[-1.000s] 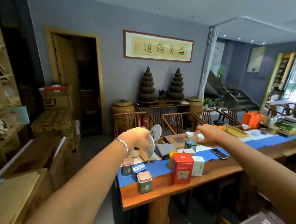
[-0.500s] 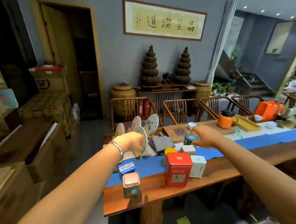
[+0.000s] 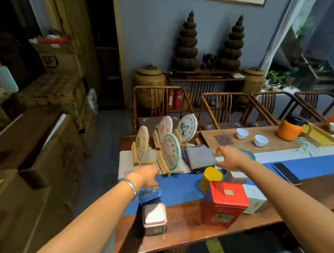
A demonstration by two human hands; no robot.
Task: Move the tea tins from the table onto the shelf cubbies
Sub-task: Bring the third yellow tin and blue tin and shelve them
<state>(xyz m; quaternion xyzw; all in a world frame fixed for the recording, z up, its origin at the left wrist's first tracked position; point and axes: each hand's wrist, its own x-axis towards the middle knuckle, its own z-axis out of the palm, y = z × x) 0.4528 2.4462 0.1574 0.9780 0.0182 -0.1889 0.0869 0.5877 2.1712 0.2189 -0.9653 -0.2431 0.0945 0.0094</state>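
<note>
The tea tins stand clustered on the near end of the bench (image 3: 177,238), none yet moved to any shelf cubby, and no cubby shows in this view. The red tin (image 3: 224,203) sits at about 6 o'clock in the view, with the yellow tin (image 3: 210,178) just behind it toward 12 o'clock, a white tin (image 3: 254,200) touching its 3 o'clock side, and a small pink-lidded tin (image 3: 154,218) well to its 9 o'clock. The left hand (image 3: 146,177) hovers over a blue tin (image 3: 149,194), fingers loosely bent and holding nothing I can see. The right hand (image 3: 230,159) reaches toward a teal round tin (image 3: 246,153) at roughly 1 o'clock from the red tin, fingers spread and relaxed; whether they touch it I cannot tell. These tins look rigid and light, with smooth painted walls that may slip, so a grip across two opposite side walls below the lid seems safest, since the lids could lift off. The upright tea cakes (image 3: 171,152) on stands nearby look easy to knock
</note>
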